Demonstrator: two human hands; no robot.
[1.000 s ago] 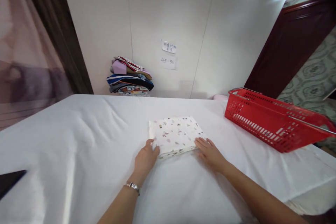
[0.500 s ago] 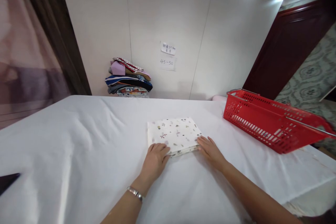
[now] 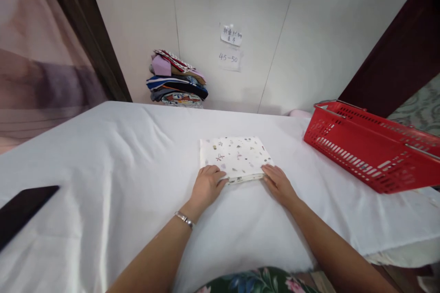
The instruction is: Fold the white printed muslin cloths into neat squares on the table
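A folded white cloth (image 3: 237, 155) printed with small plant-like figures lies flat on the white-covered table, its layered edge toward me. My left hand (image 3: 207, 185), a silver bracelet on its wrist, grips the near left corner with fingers on top and the thumb at the layered edge. At the near right corner my right hand (image 3: 279, 184) holds the cloth the same way, fingertips over the top and thumb by the edge. The undersides of both corners are hidden.
A red plastic basket (image 3: 371, 146) with metal handles stands on the right of the table (image 3: 144, 219). Behind the far edge rises a stack of folded fabrics (image 3: 178, 80). A dark flat object (image 3: 27, 208) lies at the left. Paper notes (image 3: 231, 48) hang on the wall.
The view has tilted down, so more of the dark flat object and a floral garment show. Both hands stay at the cloth's near corners, with the right thumb now closer to the edge.
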